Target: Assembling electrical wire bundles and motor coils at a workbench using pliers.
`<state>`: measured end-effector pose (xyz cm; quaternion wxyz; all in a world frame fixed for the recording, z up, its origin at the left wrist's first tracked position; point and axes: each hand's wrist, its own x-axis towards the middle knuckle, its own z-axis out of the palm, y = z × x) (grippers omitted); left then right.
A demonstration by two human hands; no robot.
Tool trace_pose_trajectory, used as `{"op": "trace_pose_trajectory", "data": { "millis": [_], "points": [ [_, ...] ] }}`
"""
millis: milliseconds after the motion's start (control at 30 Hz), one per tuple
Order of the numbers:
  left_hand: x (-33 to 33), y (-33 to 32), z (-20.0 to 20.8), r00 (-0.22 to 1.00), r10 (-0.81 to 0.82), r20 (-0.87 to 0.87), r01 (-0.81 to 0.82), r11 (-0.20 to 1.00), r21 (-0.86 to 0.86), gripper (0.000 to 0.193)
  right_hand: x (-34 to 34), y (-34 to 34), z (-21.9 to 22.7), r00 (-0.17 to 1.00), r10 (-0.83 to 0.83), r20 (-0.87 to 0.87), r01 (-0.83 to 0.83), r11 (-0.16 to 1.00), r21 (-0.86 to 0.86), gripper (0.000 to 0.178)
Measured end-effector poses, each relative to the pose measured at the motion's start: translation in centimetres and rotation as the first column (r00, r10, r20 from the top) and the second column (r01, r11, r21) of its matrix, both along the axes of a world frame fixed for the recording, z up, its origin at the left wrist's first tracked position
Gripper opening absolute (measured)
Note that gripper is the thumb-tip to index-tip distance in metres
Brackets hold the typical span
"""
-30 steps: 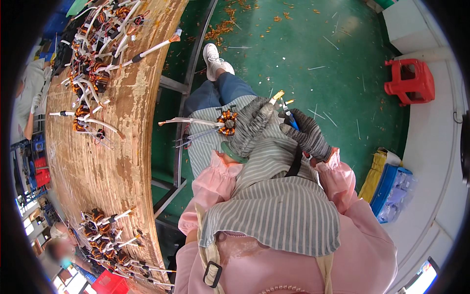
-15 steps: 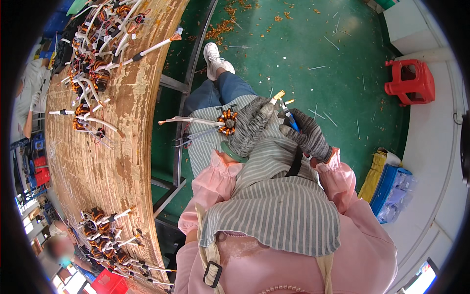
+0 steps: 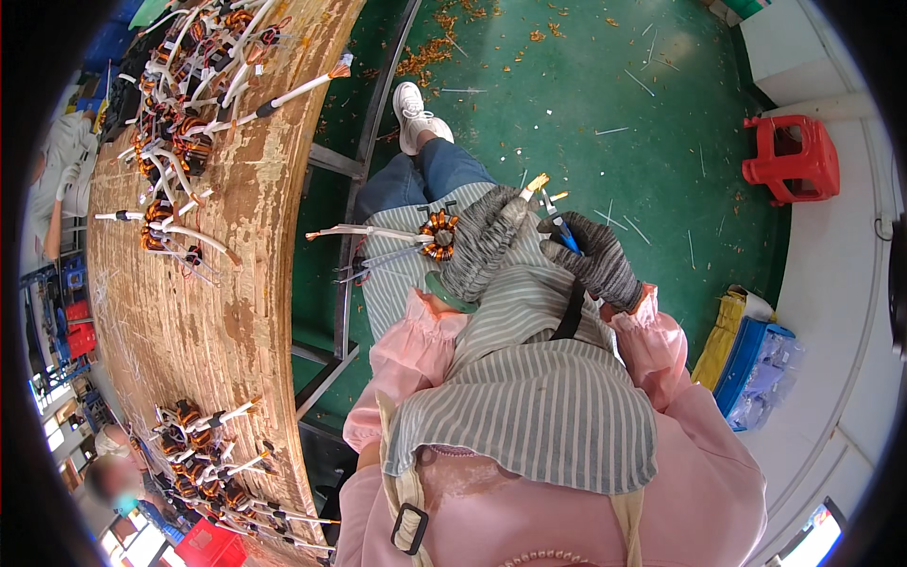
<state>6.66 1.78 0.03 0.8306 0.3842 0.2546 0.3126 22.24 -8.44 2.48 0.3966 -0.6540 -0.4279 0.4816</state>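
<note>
My left hand [image 3: 477,244], in a grey knitted glove, is closed around the white-sleeved leads of a ring-shaped coil [image 3: 438,235] wound with copper wire. The coil hangs out on the wrist side of the glove, over my apron, with more leads trailing left. Past my fingertips a bare copper wire end [image 3: 538,184] sticks out of white sleeving. My right hand [image 3: 605,261], gloved alike, grips a small blue-handled tool [image 3: 567,234], seemingly pliers or cutters. Its metal jaws are close to the wire ends; whether they touch is too small to tell. A second copper end shows just beyond the jaws.
The worn wooden table [image 3: 236,321] on my left bears coils [image 3: 179,132] heaped at the far end and more coils [image 3: 203,463] nearer. A metal table frame [image 3: 351,236] runs beside my legs. At right stand a red stool [image 3: 792,159] and a blue bin [image 3: 751,369]. Scraps litter the green floor.
My right hand and the blue-handled tool have shifted slightly, the tool turning a little. My left hand and the coil stay nearly still.
</note>
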Motion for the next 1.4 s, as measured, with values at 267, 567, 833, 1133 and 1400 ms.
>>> {"op": "trace_pose_trajectory", "data": {
  "millis": [267, 567, 833, 1133, 1400],
  "points": [
    [-0.2, 0.3, -0.4, 0.99, -0.029, -0.137, 0.051, 0.986, 0.158, 0.023, -0.1, 0.1, 0.0, 0.999, -0.034, -0.022, 0.034, 0.999, 0.0, 0.023],
    [-2.1, 1.4, 0.3, 0.957, -0.255, -0.14, 0.289, 0.891, 0.35, 0.025, 0.9, -0.7, -2.5, 0.992, -0.012, 0.126, -0.001, 0.995, 0.101, 0.031],
    [-1.0, 0.5, -1.1, 0.623, -0.721, -0.303, 0.755, 0.453, 0.474, 0.035, 7.0, 2.1, 4.3, 0.407, 0.211, 0.889, -0.609, 0.788, 0.092, 0.04],
    [-0.4, -0.2, -0.8, 0.897, -0.227, -0.379, 0.441, 0.514, 0.736, 0.028, 8.2, 2.5, 7.6, 0.393, 0.02, 0.919, -0.344, 0.93, 0.127, 0.037],
    [-0.1, -2.1, -2.2, 0.745, 0.573, -0.342, 0.61, -0.378, 0.696, 0.03, 6.7, -1.2, 6.0, 0.867, 0.047, 0.495, -0.104, 0.991, 0.087, 0.041]
  ]
}}
